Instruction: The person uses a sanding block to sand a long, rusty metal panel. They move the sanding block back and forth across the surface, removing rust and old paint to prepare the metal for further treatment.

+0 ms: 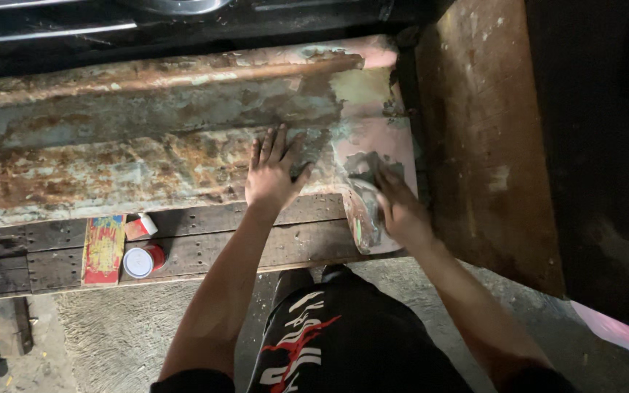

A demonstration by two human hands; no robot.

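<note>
Right hand (pixel 402 211) grips a dark sanding pad (pixel 369 169), pressed on the rusty metal panel's (pixel 147 145) right end. Left hand (pixel 274 171) open, flat on panel just beside it. Panel lies on wooden planks (pixel 205 251); small round tin (pixel 142 260) sits at lower left.

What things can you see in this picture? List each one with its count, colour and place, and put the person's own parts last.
Metal panel: one, rusty brown with grey-green and pink patches, lying across the wooden planks.
Wooden planks: several, dark brown, under the panel's near edge.
Small tin: one, red with a white lid, on the planks at left.
Flat board: one, smeared red and yellow, beside the tin.
Small tube: one, white and reddish, just above the tin.
Brown board: one, rust-brown, standing at right.
Floor: grey concrete, below.
Shorts: one pair, black with white and red pattern.
Left hand: flat on the panel, fingers spread.
Right hand: blurred, at the panel's pink end; whether it holds anything is unclear.
</note>
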